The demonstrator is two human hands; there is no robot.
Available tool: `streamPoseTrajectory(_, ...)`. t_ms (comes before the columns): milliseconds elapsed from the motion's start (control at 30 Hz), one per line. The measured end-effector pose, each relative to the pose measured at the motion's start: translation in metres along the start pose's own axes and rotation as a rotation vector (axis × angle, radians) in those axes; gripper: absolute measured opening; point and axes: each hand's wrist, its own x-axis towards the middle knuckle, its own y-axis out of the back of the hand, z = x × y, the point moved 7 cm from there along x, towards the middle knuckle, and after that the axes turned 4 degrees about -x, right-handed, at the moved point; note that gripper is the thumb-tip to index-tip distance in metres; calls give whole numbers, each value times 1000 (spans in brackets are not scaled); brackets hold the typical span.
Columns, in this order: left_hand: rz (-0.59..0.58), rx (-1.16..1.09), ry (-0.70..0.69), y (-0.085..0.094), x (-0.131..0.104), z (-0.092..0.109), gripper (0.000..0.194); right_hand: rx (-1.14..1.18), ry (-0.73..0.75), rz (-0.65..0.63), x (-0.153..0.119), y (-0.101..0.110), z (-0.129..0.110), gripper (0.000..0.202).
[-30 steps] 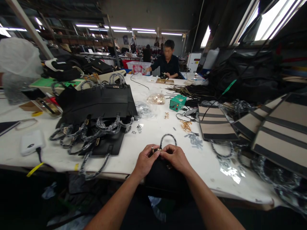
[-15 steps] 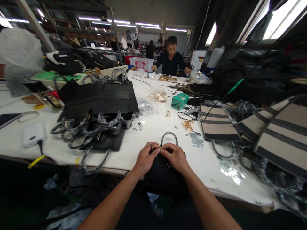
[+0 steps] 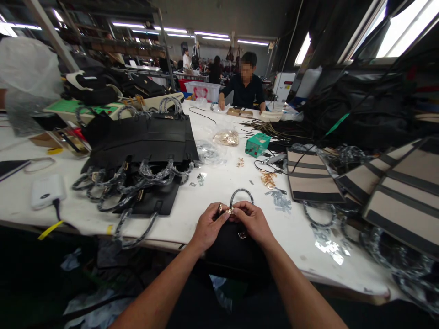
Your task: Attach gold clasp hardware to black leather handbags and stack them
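Observation:
Both hands meet over a black bag piece [image 3: 233,249] at the table's front edge. My left hand [image 3: 210,225] pinches a small gold-coloured metal fitting [image 3: 230,211] between thumb and fingers. From the other side, my right hand [image 3: 252,221] grips the same fitting, fingertips almost touching the left ones. Its exact shape is mostly hidden by the fingers. Behind the hands rises a wrapped handle [image 3: 242,191] of the bag piece. A small shiny metal plate [image 3: 242,235] shows on the black material below my right hand.
Black bag pieces with wrapped handles [image 3: 144,141] are piled on the left. Ahead lie gold fittings [image 3: 268,179], silver metal strips [image 3: 281,201] and a green box [image 3: 257,145]. Striped panels [image 3: 313,176] stand at right. A co-worker [image 3: 244,87] sits at the far end.
My hands stay nearly in place, with the fitting turned slightly between the fingers. Across the table, the co-worker's hands have shifted, and a pale tray shows beside them.

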Motion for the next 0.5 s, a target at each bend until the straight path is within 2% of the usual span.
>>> streamPoseTrajectory(233,16,38,-4,2,0,1,20,-21,-61,-106,4,-2,-1,33)
streamPoseTrajectory(500,30,8,11,3,0,-7,20,-32,-106,-98,6,-3,7,34)
